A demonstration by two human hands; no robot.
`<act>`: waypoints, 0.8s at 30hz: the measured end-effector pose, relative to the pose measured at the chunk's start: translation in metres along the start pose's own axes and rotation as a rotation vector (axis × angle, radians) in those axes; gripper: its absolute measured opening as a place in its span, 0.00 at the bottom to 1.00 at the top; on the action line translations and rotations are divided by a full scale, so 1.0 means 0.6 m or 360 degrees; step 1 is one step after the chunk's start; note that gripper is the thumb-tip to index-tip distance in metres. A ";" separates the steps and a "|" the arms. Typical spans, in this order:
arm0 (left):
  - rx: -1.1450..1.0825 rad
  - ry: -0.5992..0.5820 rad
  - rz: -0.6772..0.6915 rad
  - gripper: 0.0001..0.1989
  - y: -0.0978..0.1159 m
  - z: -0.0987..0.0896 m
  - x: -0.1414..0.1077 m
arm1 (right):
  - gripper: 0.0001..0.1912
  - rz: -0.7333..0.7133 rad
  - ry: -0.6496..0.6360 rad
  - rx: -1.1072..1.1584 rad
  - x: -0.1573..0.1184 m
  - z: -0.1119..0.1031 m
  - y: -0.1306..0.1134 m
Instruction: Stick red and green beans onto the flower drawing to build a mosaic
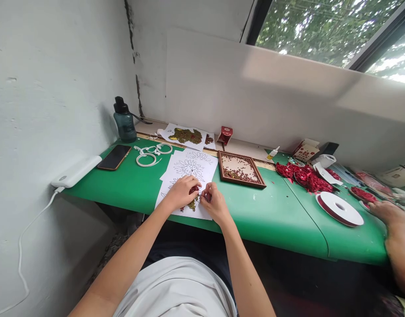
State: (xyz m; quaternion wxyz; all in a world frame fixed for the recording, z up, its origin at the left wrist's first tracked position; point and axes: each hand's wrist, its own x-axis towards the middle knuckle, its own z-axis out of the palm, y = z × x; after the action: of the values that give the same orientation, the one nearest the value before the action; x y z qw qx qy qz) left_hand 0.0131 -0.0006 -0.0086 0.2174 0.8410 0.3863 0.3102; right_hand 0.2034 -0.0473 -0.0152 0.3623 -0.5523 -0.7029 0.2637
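On a white sheet with printed flower outlines [189, 166], my left hand [183, 192] lies with its fingers extended beside a patch of dark red beads [193, 189]. Green beads [192, 205] sit just below the red ones, between my two hands. At the right edge of the sheet, my right hand [214, 200] is closed in a pinch near the beads; whatever its fingertips hold is too small to make out. To the right of the paper is a brown-framed tray [259, 183] with scattered red and green beads inside.
Behind the sheet lies a bead-covered picture [186, 136]. A phone [114, 157], coiled white cables [146, 159] and a bottle [124, 121] stand or lie left. Rightward are a glue bottle [273, 153], red ribbon flowers [313, 179], a ribbon spool [340, 208] and another person's hand [389, 214].
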 end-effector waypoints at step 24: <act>0.0016 -0.0041 -0.0066 0.09 0.008 -0.002 0.005 | 0.07 -0.0081 0.0144 0.0100 -0.005 -0.005 -0.003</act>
State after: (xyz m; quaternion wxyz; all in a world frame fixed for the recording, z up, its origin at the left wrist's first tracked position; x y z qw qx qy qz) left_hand 0.0160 -0.0011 -0.0037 0.2245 0.8378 0.4025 0.2926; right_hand 0.2050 -0.0508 -0.0125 0.4175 -0.5339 -0.6911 0.2511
